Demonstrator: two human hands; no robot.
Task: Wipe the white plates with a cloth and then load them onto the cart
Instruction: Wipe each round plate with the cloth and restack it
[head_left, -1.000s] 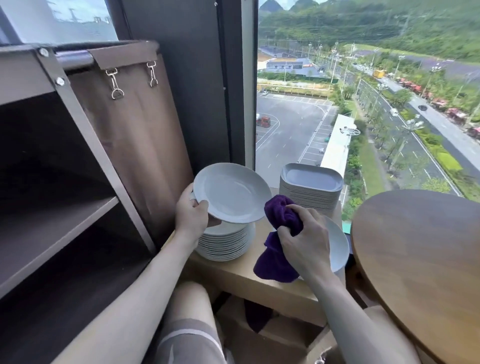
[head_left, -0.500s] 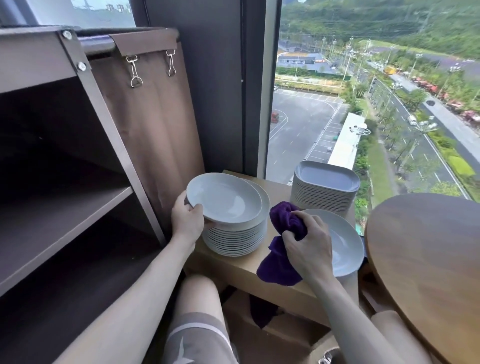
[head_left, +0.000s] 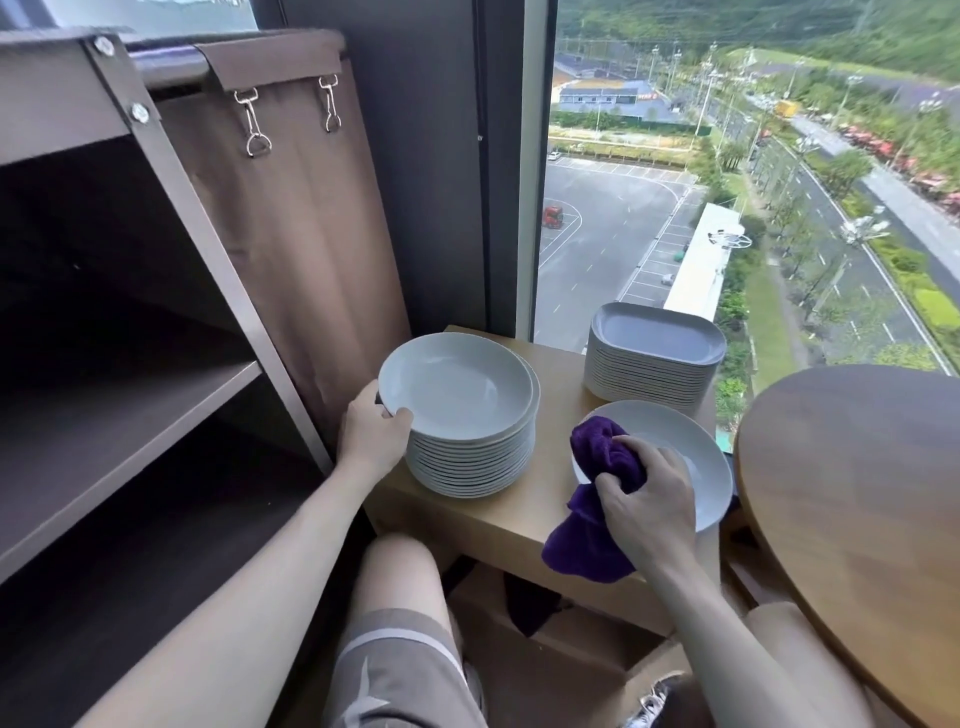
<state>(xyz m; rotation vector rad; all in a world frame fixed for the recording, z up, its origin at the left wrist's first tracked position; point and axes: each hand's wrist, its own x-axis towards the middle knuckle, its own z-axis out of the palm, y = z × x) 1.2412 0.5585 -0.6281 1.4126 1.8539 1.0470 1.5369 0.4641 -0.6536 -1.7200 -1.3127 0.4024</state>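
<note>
A stack of round white plates (head_left: 470, 457) stands on a small wooden side table (head_left: 498, 514). My left hand (head_left: 376, 436) grips the left rim of the top plate (head_left: 452, 387), which lies on the stack, shifted slightly left. My right hand (head_left: 647, 499) holds a bunched purple cloth (head_left: 597, 519) over the left edge of a single white plate (head_left: 696, 457) on the table's right end. The brown cart (head_left: 119, 322) with its shelves stands on the left.
A stack of squarish grey-white plates (head_left: 652, 358) sits at the table's back right, against the window. A round wooden table (head_left: 857, 499) is close on the right. A brown fabric bag (head_left: 291, 223) hangs on the cart's side. My knees are below.
The plate in my left hand, tilted up above the stack a second ago, has come down flat onto the stack. My right hand with the cloth has shifted little.
</note>
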